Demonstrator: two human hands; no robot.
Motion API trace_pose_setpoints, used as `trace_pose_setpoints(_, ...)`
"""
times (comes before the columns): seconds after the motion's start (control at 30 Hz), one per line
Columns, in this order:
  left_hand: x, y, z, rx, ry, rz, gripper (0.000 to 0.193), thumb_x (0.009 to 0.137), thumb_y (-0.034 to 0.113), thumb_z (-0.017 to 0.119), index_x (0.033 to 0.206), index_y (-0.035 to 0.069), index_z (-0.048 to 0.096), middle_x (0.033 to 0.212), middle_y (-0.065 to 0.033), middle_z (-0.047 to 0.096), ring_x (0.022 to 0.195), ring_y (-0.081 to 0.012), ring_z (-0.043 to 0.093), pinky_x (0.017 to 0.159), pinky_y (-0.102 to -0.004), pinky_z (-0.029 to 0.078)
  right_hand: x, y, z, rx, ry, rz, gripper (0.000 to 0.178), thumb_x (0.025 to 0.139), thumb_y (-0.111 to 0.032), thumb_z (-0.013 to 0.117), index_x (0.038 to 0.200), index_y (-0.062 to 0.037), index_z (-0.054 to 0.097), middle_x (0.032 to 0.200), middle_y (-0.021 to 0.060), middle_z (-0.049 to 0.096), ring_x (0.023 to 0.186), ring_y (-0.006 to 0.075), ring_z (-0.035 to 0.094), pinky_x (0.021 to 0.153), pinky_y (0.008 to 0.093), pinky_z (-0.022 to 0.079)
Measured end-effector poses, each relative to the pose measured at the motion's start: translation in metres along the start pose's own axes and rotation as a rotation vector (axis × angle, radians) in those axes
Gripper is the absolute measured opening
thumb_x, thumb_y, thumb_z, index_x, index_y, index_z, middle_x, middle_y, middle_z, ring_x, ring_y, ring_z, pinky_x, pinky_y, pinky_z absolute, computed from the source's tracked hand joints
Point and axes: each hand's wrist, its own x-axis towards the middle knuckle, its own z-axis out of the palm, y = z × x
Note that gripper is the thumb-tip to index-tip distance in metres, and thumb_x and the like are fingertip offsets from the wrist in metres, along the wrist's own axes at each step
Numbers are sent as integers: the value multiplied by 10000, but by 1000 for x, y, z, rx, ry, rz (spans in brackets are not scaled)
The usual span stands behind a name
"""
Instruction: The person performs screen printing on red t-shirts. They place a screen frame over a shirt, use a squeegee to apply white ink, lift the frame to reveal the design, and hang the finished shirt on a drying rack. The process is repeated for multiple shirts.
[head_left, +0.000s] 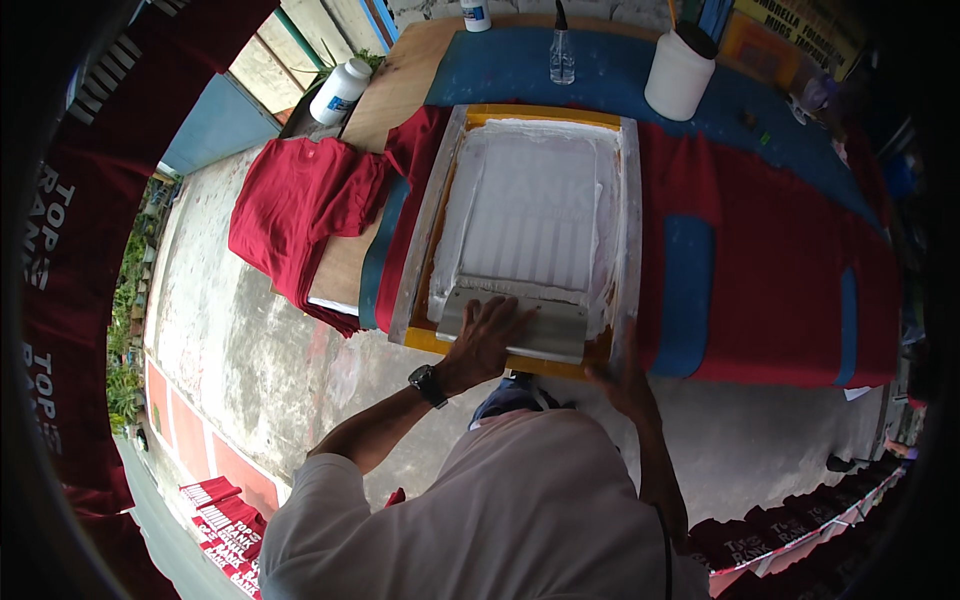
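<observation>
A screen printing frame (pixel 631 220) lies over a dark red shirt (pixel 680 180) on the table. White ink covers its mesh (pixel 525 180), and a pale printed design shows through. At the frame's near end, a wide metal squeegee (pixel 560 332) rests on the mesh. My left hand (pixel 488 345), with a black watch at the wrist, lies over the squeegee, its fingers on the metal blade. My right hand (pixel 622 378) is at the frame's near right corner, with its fingers at the edge; part of the grip is hard to make out.
Folded dark red shirts (pixel 300 195) sit on the table's left. A white bottle (pixel 341 92), a clear spray bottle (pixel 562 58) and a white jar with a dark lid (pixel 682 75) stand along the far side. Printed red shirts hang at left (pixel 60 230) and lower right (pixel 760 535).
</observation>
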Motion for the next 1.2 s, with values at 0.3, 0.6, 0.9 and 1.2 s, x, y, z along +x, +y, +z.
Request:
trace_pose_setpoints(0.3, -5, 0, -8, -106, -25, -88, 890, 782, 110, 760, 1627, 152, 483, 1613, -241, 428, 1534, -427, 378, 1216, -655, 270, -3, -10, -17, -104, -61, -3, 1148, 942, -258, 837, 1740, -24, 46, 1780, 298, 182, 1657, 410, 211, 1334, 468, 237)
trace_pose_setpoints(0.6, -86, -113, -18, -206, 407, -939, 522, 1100, 427, 583, 1373, -18, 567, 1227, -273, 621, 1160, -435, 557, 1037, -541, 420, 9, 5, -3, -43, 233, 126, 851, 1031, -340, 744, 1658, 31, 305, 1645, 316, 389, 1541, 441, 407, 1266, 486, 358)
trace_pose_setpoints(0.9, -84, -163, -38, -432, 204, -1036, 545, 1135, 551, 498, 1108, 28, 650, 799, -33, 584, 741, -141, 548, 692, -360, 481, 15, 2, -19, -199, 143, 240, 492, 1173, -391, 446, 1396, 38, 538, 1423, 329, 549, 1327, 494, 532, 1122, 553, 456)
trace_pose_setpoints(1.2, -57, -139, -129, -780, 140, -894, 539, 1166, 572, 439, 982, 101, 626, 802, 84, 488, 723, -44, 419, 621, -266, 377, 12, -72, -36, -180, 432, 325, 581, 1173, -472, 441, 1458, 16, 576, 1420, 287, 622, 1321, 433, 591, 1120, 487, 479)
